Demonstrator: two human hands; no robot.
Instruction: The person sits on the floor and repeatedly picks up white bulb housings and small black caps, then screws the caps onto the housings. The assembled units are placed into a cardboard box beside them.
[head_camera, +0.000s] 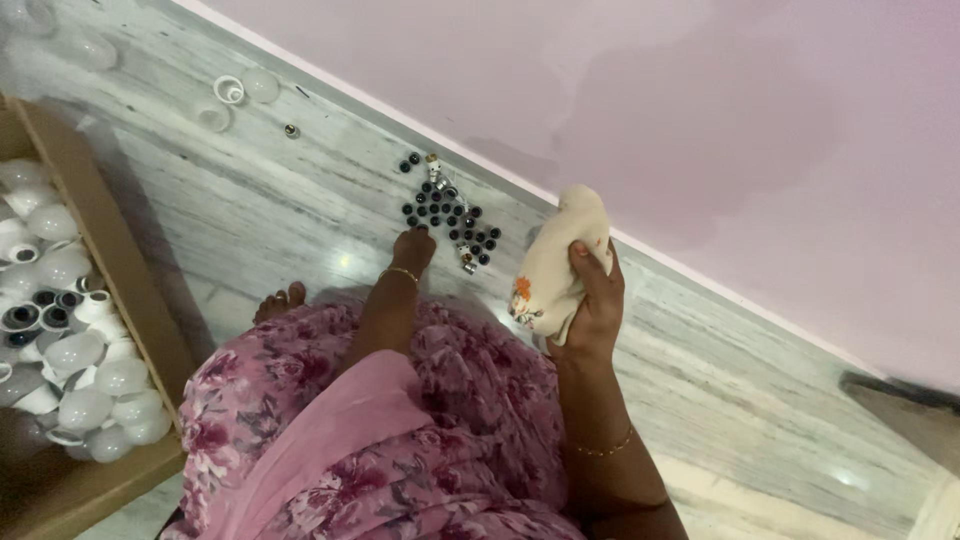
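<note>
My right hand (592, 300) is raised above the floor, gripping a bunched cream cloth (556, 262) with a small orange print. My left hand (413, 247), a thin bangle on its wrist, reaches down to the marble floor. Its fingertips rest at the near edge of a scatter of several small black round parts (450, 215) with a few metal pieces among them. Whether the fingers pinch one of the parts is hidden. My lap is covered by pink floral fabric (400, 440), and the toes of one foot (280, 300) show at its left.
A cardboard box (120, 270) at the left holds several white bulb domes and housings. A few loose white housings (238, 90) and one small metal piece (291, 130) lie on the floor farther off. A pink wall (650, 90) runs along the floor's far edge.
</note>
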